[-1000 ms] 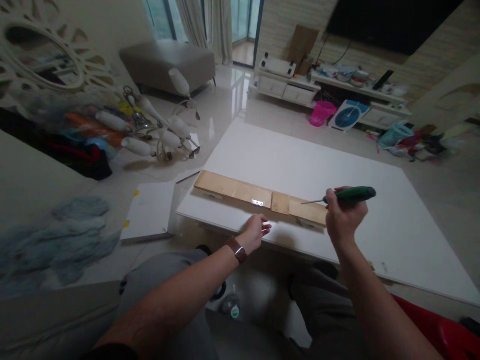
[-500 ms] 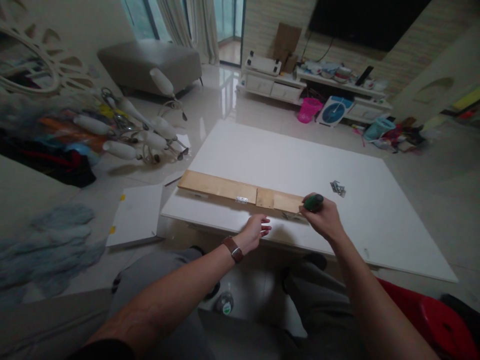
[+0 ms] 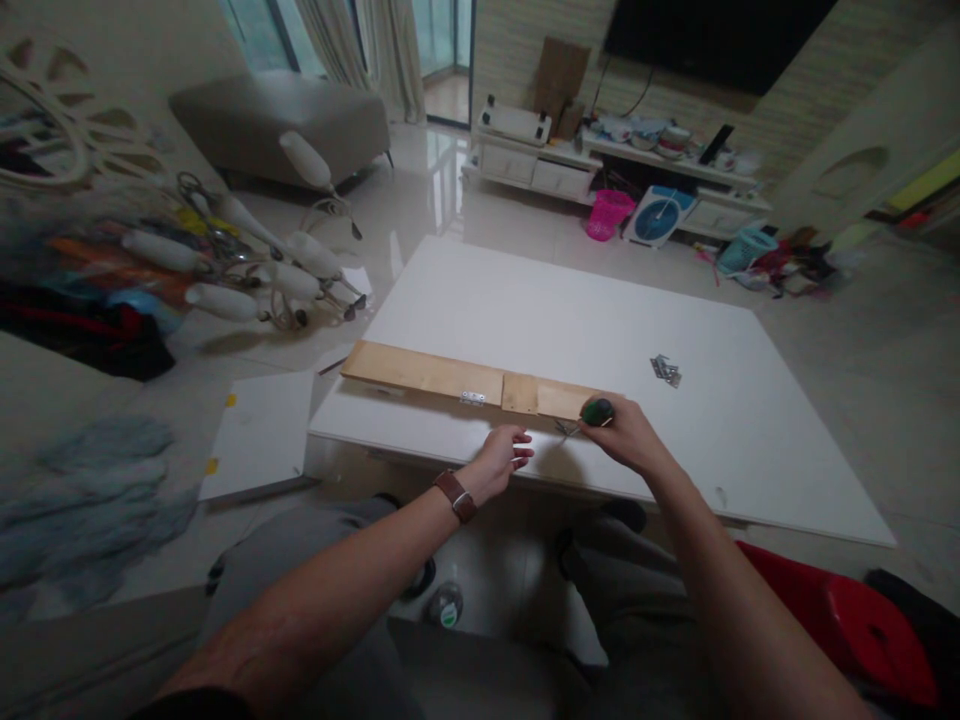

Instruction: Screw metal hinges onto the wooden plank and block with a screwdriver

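A wooden board (image 3: 420,376) with a metal hinge (image 3: 472,397) on its near edge rests on the large white panel (image 3: 525,300). My right hand (image 3: 626,435) is closed round the green and black handle of a screwdriver (image 3: 598,411). Its shaft slants down to the left, by a small metal piece (image 3: 561,427) at the board's near edge. In front of the board, my left hand (image 3: 501,460) hovers over the panel's near edge with loosely curled fingers apart; whether something small lies in its palm cannot be told. Several loose hinges (image 3: 665,370) lie on the panel beyond my right hand.
A smaller white board (image 3: 259,430) lies on the floor to the left, near a lamp (image 3: 300,265) with several white shades. Between my feet stands a clear bottle (image 3: 447,605). A red stool (image 3: 862,630) is at the right. A TV cabinet (image 3: 555,175) lines the far wall.
My right hand and the screwdriver have shifted slightly left along the board. My left hand keeps about the same place by the board. The whole view has moved a little.
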Demonstrator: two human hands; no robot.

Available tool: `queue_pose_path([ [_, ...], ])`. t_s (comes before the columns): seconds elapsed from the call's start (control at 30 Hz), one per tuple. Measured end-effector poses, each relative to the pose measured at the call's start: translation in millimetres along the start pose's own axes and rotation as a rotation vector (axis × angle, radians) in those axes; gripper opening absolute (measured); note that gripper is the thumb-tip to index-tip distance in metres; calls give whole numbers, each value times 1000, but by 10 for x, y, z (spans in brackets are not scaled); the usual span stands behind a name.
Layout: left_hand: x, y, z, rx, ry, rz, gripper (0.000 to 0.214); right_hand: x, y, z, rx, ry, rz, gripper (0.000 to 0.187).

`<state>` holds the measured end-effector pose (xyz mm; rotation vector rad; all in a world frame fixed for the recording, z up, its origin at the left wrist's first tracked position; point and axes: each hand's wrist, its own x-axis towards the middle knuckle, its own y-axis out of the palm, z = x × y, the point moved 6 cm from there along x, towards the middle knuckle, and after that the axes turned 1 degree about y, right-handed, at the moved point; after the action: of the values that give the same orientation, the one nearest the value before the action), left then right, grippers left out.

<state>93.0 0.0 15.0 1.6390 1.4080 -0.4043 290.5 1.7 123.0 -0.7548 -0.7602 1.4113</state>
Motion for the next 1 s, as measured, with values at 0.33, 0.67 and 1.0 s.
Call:
queue_pose_path([
  [0.33, -42, 5, -47, -7, 10, 9, 8, 12, 33, 62, 70, -2, 18, 12],
  [0.67, 65, -24, -35, 37, 51, 24, 6, 30, -9, 146, 167, 62, -29, 17],
  [1.0, 110, -22, -60, 170, 146, 47, 17, 26, -88, 156, 249, 173, -103, 24],
])
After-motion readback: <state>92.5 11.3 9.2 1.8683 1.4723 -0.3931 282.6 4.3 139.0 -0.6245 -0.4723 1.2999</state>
